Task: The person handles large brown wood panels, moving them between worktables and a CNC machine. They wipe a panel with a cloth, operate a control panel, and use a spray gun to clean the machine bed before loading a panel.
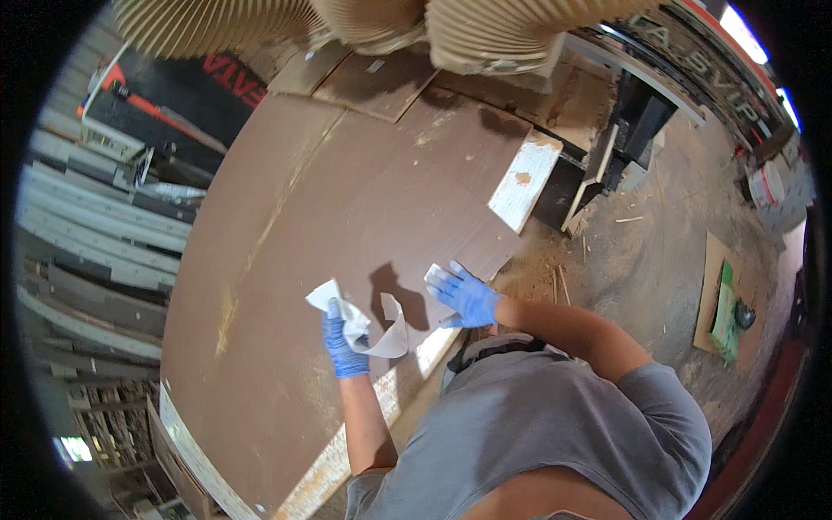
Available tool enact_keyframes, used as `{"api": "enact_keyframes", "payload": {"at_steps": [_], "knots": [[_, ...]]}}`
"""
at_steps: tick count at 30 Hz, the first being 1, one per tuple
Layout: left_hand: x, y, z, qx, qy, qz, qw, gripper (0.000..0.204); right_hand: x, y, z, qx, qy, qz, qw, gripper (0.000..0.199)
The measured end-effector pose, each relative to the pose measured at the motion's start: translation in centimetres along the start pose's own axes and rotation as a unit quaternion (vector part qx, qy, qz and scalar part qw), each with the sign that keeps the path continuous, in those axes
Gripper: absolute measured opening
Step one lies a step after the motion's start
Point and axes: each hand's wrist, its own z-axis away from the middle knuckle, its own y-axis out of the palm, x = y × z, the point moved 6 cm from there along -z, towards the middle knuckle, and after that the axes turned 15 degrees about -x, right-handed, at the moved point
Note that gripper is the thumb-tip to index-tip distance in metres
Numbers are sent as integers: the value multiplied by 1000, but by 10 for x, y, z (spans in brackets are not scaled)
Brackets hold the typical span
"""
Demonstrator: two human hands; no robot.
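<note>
My left hand (342, 342), in a blue glove, is closed around a crumpled white strip of tape or paper (368, 325) that curls out to the right above a large brown board (347, 199). A short way to the right, my right hand (468, 295), also blue-gloved, presses flat on a small white piece (436, 275) lying on the board near its right edge. The strip casts a dark shadow on the board between the two hands.
Pale ribbed wooden pieces (485, 30) lie at the board's far end. A white-painted plank (524, 182) sits at the right edge beside a dark machine (637, 130). Sawdust covers the floor (641, 260) on the right, with cardboard and a green object (724, 308). Metal profiles (95, 225) are stacked on the left.
</note>
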Motion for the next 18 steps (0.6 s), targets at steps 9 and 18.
{"api": "enact_keyframes", "payload": {"at_steps": [9,18], "knots": [[202,178,57,166,-177,-111,964,36,-101,-27,205,-192,496,-712,459,48],[453,312,329,579,-73,-328,742,29,-143,-133,439,-534,541,-598,255,71]]}}
